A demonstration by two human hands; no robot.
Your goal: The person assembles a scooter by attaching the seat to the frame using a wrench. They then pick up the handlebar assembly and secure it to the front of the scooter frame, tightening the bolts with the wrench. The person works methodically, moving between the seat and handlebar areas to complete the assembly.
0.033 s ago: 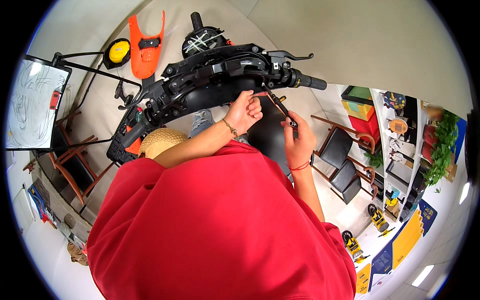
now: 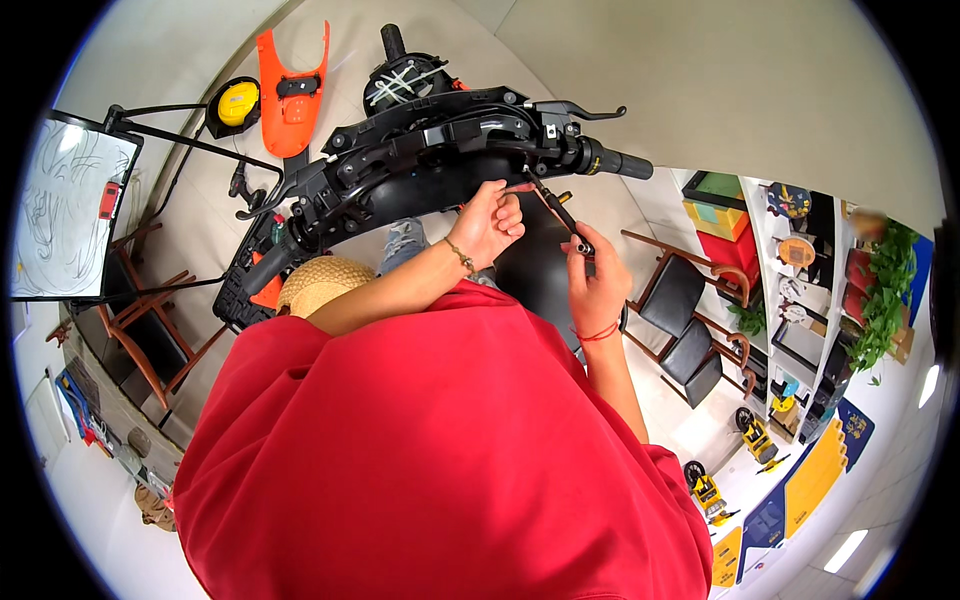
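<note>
In front of me stands a black scooter front end with its handlebar (image 2: pixel 430 150) and inner parts bare. My right hand (image 2: pixel 600 285) is closed round the near end of a black screwdriver-like tool (image 2: pixel 560 208). Its slim far end meets the parts just left of the right grip (image 2: pixel 625 165). My left hand (image 2: pixel 485 228) is beside the tool, fingers curled, the thumb and forefinger side reaching up toward its tip. A thin reddish piece shows at those fingertips; what it is I cannot make out.
A woven tan hat (image 2: pixel 325 285) and a jeans leg (image 2: pixel 404 243) show close by on the left. An orange panel (image 2: pixel 292 110) and a yellow helmet-like thing (image 2: pixel 238 103) lie beyond. Chairs (image 2: pixel 672 295) and shelves (image 2: pixel 800 330) stand on the right, a whiteboard (image 2: pixel 70 210) on the left.
</note>
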